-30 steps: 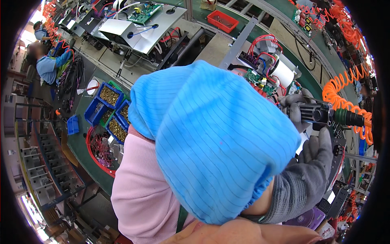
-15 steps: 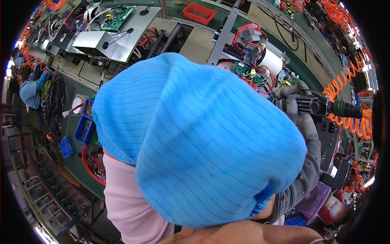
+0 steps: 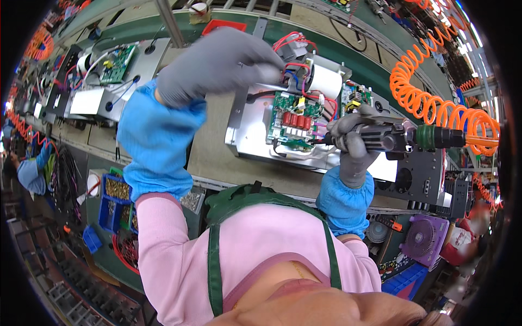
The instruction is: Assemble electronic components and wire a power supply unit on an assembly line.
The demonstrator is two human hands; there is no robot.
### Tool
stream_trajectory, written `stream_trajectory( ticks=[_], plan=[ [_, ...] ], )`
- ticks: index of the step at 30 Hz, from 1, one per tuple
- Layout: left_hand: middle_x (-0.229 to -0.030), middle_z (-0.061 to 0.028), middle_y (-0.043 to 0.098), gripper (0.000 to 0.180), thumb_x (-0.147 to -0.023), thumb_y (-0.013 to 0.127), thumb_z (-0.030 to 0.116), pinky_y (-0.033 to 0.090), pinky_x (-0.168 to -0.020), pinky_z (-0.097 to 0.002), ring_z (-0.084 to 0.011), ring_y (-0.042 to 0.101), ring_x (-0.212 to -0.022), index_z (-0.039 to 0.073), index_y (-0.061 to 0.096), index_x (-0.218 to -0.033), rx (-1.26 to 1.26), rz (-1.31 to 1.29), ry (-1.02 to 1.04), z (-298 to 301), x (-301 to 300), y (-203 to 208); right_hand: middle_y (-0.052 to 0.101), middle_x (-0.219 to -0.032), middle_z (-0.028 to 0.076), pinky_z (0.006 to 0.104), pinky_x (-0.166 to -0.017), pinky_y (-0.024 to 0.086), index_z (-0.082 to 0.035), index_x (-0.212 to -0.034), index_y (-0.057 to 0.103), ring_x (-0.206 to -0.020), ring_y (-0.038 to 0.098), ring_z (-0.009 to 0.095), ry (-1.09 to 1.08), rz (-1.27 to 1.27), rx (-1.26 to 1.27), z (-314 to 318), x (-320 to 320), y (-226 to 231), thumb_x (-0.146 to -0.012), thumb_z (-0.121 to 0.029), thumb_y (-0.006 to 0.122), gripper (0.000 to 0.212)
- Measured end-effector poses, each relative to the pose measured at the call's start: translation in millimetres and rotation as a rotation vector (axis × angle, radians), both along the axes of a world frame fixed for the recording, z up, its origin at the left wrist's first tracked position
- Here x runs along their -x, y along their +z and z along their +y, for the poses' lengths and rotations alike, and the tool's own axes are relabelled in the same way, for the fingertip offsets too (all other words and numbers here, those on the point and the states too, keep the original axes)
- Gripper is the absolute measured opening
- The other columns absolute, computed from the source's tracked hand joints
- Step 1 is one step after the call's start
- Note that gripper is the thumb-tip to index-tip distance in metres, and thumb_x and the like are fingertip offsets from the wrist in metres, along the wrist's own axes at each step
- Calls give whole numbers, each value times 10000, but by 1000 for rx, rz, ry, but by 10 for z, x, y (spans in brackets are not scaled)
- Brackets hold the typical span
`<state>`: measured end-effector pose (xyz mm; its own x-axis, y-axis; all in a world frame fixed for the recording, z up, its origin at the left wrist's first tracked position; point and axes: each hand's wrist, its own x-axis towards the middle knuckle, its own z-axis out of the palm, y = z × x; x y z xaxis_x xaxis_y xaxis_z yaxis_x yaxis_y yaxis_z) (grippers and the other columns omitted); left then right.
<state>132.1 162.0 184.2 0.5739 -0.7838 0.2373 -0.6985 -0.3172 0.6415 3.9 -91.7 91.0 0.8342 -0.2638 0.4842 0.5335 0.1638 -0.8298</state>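
My right hand [image 3: 354,138], in a grey glove, is wrapped around a black power screwdriver [image 3: 386,136] fed by a coiled orange air hose [image 3: 418,98]. The driver's thin tip points left, at the lower edge of a green circuit board [image 3: 278,111] with red block-shaped components [image 3: 297,120]. That board sits in an open silver metal chassis [image 3: 247,142]. My left hand [image 3: 217,68], gloved in grey and smeared by motion, is raised over the chassis's left end. Its fingertips appear near red wires [image 3: 296,66] and a white cylinder [image 3: 327,81]; whether it holds anything is unclear.
A second silver chassis [image 3: 89,103] stands to the left on the bench. Blue bins [image 3: 110,214] of small brass-coloured and silver hardware sit at lower left. A red tray [image 3: 231,24] lies behind my left hand. At lower right are a purple fan [image 3: 424,239] and a black panel [image 3: 413,179].
My left arm, whose blue sleeve covered most of the view, has swung left and uncovered the chassis and board. My right hand and the screwdriver have shifted left, over the board.
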Motion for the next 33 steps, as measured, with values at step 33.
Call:
stream_trajectory(
  ticks=[33],
  plan=[
    [-675, 26, 620, 247, -932, 559, 325, 420, -517, -248, -78, 529, -533, 109, 654, -858, -389, 975, 253, -1680, -2212, -816, 551, -669, 72, 396, -617, 506, -20, -1183, 440, -600, 566, 189, 151, -58, 161, -291, -163, -67, -775, -197, 767, 552]
  ],
)
